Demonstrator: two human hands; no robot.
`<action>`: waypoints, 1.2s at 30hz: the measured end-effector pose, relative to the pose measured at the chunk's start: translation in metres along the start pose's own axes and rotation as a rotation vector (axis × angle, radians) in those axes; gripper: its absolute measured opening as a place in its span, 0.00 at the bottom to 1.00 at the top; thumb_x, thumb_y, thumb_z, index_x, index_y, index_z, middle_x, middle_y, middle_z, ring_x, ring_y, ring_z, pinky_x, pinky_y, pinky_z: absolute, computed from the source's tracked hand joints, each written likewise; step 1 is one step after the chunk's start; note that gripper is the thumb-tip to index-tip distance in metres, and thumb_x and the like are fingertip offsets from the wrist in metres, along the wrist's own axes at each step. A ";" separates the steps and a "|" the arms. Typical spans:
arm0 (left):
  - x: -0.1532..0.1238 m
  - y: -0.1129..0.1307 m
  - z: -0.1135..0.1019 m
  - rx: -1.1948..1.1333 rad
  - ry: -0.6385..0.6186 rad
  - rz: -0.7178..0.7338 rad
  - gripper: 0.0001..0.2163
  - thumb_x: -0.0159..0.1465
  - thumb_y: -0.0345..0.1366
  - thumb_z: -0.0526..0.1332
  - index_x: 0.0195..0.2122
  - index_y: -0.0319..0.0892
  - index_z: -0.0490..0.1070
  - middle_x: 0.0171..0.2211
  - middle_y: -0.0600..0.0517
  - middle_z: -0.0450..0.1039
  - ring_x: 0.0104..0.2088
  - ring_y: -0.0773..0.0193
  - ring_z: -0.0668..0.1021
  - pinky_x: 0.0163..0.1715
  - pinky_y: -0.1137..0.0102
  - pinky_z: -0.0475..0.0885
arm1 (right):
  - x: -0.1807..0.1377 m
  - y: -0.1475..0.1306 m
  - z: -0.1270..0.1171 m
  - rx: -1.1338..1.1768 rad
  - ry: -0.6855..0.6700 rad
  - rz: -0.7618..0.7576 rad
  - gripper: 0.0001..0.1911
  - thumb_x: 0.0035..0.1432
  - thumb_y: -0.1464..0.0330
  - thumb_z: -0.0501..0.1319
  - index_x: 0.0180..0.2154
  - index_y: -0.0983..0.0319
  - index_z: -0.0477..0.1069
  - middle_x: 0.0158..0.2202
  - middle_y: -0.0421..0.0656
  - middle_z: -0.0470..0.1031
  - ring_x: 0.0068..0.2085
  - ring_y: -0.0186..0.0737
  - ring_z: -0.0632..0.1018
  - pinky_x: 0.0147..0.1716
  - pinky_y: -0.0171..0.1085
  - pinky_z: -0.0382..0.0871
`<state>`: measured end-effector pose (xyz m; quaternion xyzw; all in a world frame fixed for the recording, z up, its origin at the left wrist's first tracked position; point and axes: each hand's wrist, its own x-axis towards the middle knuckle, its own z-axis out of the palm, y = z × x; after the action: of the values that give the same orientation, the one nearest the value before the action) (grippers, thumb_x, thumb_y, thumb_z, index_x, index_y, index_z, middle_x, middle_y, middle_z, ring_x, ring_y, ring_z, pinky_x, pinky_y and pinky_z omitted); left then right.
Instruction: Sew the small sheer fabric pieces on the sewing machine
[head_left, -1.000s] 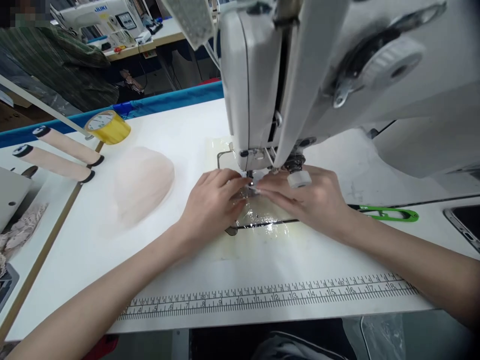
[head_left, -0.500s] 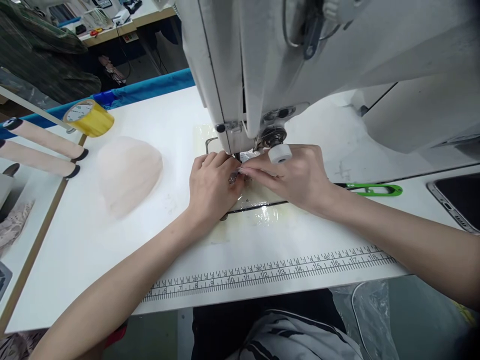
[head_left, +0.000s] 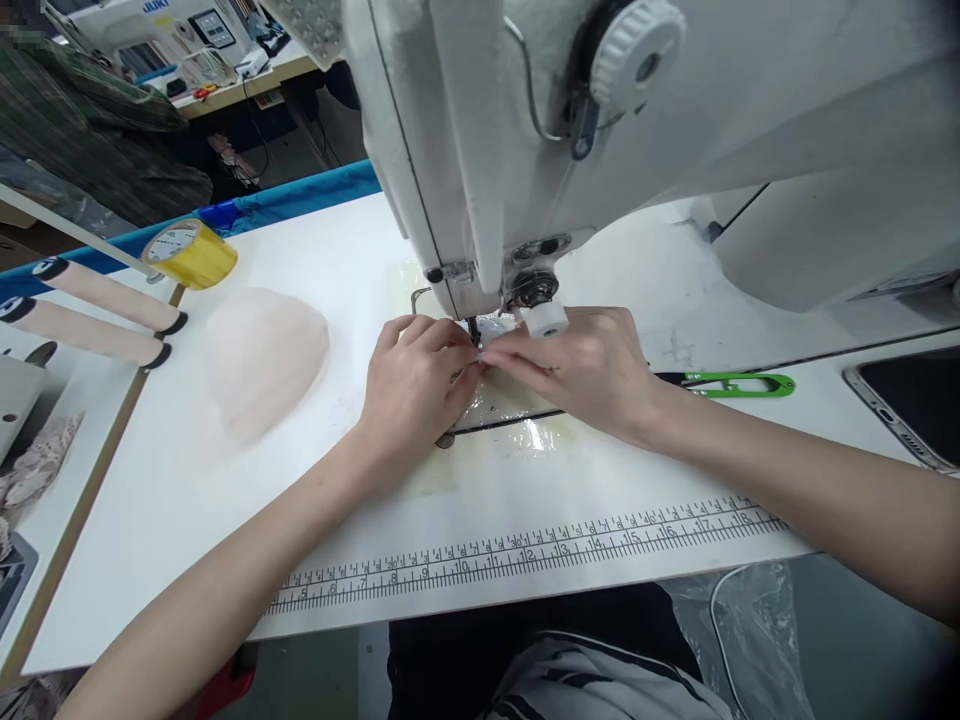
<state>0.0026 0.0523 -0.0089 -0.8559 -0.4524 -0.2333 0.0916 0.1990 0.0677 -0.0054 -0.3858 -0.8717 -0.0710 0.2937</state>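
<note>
My left hand [head_left: 416, 375] is closed beside the presser foot of the white sewing machine [head_left: 442, 130], its fingers curled and thumb drawn in. From the other side my right hand [head_left: 592, 365] reaches in with thumb and forefinger pinched. The two hands' fingertips meet just in front of the presser foot [head_left: 474, 328]. Whatever they pinch is tiny and mostly hidden; I cannot make it out. Under them is the needle plate [head_left: 502, 405], covered with clear shiny film. A pale pink moulded fabric cup [head_left: 270, 365] lies on the table left of my left hand.
Green-handled thread snips [head_left: 742, 384] lie beside my right wrist, with a phone [head_left: 911, 405] farther right. Yellow tape [head_left: 191, 255] and two pink rolls [head_left: 109, 295] stand at the left. A printed ruler [head_left: 525, 555] runs along the front edge. A person's checked sleeve [head_left: 97, 120] shows behind.
The camera view has shifted slightly, showing more of the machine head and background. Both hands stay at the presser foot; the left hand's fingers have closed in a little toward the right hand's fingertips.
</note>
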 end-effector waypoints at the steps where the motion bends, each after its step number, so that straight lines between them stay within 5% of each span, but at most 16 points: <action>1: -0.002 0.000 -0.003 0.017 -0.018 0.042 0.08 0.66 0.33 0.58 0.36 0.45 0.78 0.37 0.52 0.78 0.38 0.59 0.76 0.46 0.59 0.69 | -0.002 -0.001 -0.002 0.028 0.003 -0.047 0.18 0.68 0.62 0.55 0.30 0.58 0.79 0.22 0.35 0.76 0.23 0.32 0.72 0.21 0.36 0.57; 6: -0.016 0.006 -0.008 0.149 0.056 0.214 0.06 0.64 0.31 0.61 0.40 0.43 0.77 0.39 0.50 0.79 0.40 0.58 0.76 0.44 0.61 0.71 | -0.012 -0.002 -0.005 0.016 0.042 -0.279 0.11 0.63 0.73 0.59 0.30 0.60 0.78 0.40 0.36 0.81 0.39 0.35 0.79 0.36 0.35 0.70; 13: -0.030 0.010 -0.014 0.166 -0.015 0.260 0.12 0.65 0.33 0.61 0.49 0.38 0.74 0.47 0.48 0.79 0.52 0.54 0.77 0.56 0.55 0.68 | -0.017 0.001 -0.001 0.013 -0.021 -0.363 0.11 0.63 0.77 0.57 0.35 0.61 0.77 0.38 0.38 0.82 0.39 0.36 0.80 0.55 0.42 0.69; 36: -0.030 0.012 -0.009 0.122 0.023 0.267 0.12 0.66 0.33 0.60 0.47 0.32 0.74 0.45 0.43 0.79 0.48 0.53 0.80 0.54 0.52 0.73 | -0.015 -0.002 0.000 0.029 0.000 -0.359 0.10 0.62 0.78 0.58 0.35 0.64 0.78 0.38 0.41 0.82 0.38 0.36 0.81 0.56 0.43 0.70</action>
<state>-0.0051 0.0198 -0.0149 -0.8985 -0.3470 -0.2007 0.1789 0.2062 0.0568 -0.0136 -0.2195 -0.9276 -0.1098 0.2818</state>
